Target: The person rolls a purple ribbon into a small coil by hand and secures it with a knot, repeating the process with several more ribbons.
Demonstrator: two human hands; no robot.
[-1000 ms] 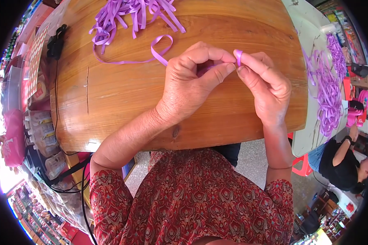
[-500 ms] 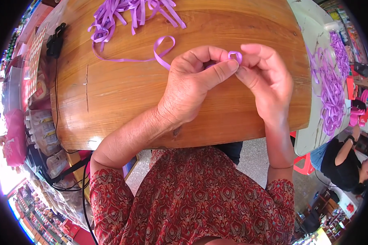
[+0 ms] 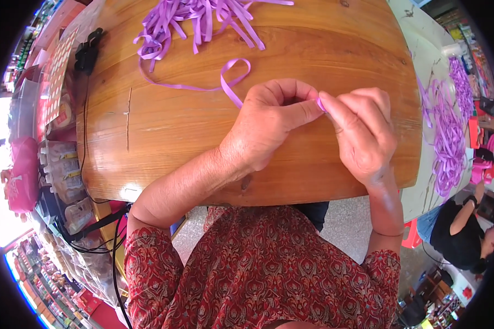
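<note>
A purple ribbon [image 3: 233, 94] trails over the wooden table [image 3: 175, 120], curls once, and runs into my left hand [image 3: 263, 120]. My left thumb and index finger pinch it near its end. My right hand [image 3: 365, 131] is closed too, its fingertips pressed on the small bit of ribbon that shows between the two hands. Most of what lies inside the fingers is hidden. Toward the far edge of the table, a pile of purple ribbons [image 3: 203, 19] lies loosely heaped, and the held ribbon's tail reaches back to it.
A thin brown twisted strand [image 3: 128, 118] lies on the table's left. Left of it are a black clip-like object [image 3: 88, 52] with a cable and plastic packages [image 3: 63, 170]. More purple ribbons [image 3: 447, 140] lie on the white surface at right. A person in black [image 3: 458, 236] is at the far right.
The small ribbon loop at my fingertips is no longer visible. My right fingers have curled in from a looser spread and now pinch the ribbon. The whole view has shifted slightly.
</note>
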